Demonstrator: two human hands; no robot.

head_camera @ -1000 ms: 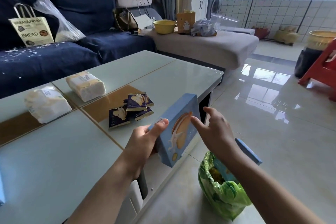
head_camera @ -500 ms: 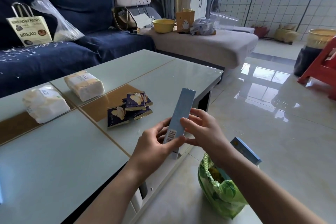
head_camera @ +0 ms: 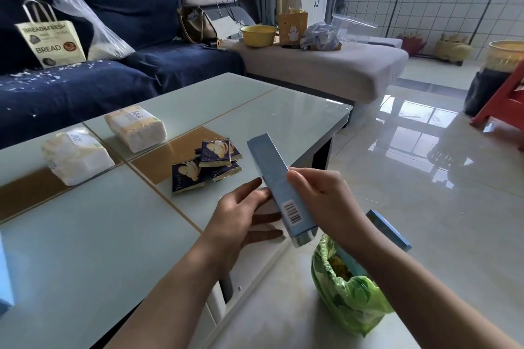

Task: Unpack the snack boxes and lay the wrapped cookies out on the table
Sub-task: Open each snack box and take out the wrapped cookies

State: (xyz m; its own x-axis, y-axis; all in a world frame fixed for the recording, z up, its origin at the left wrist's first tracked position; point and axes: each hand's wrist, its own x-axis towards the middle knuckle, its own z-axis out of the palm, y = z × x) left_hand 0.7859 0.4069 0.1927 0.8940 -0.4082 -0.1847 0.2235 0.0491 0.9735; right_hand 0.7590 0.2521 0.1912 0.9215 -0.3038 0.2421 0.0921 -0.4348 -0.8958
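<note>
Blue snack box [head_camera: 279,184], far face hidden behind right hand [head_camera: 326,201]

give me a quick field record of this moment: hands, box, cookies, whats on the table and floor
right hand: grips the blue snack box on its narrow side, barcode facing the camera
left hand: open beside the box, fingers straight, grip not closed
box state: tilted in the air over the table's near edge; whether it is open cannot be told
wrapped cookies: small pile of dark blue packets on the table
tissue packs: two, left of the cookies
floor: green plastic bag with another blue box sticking out
</note>
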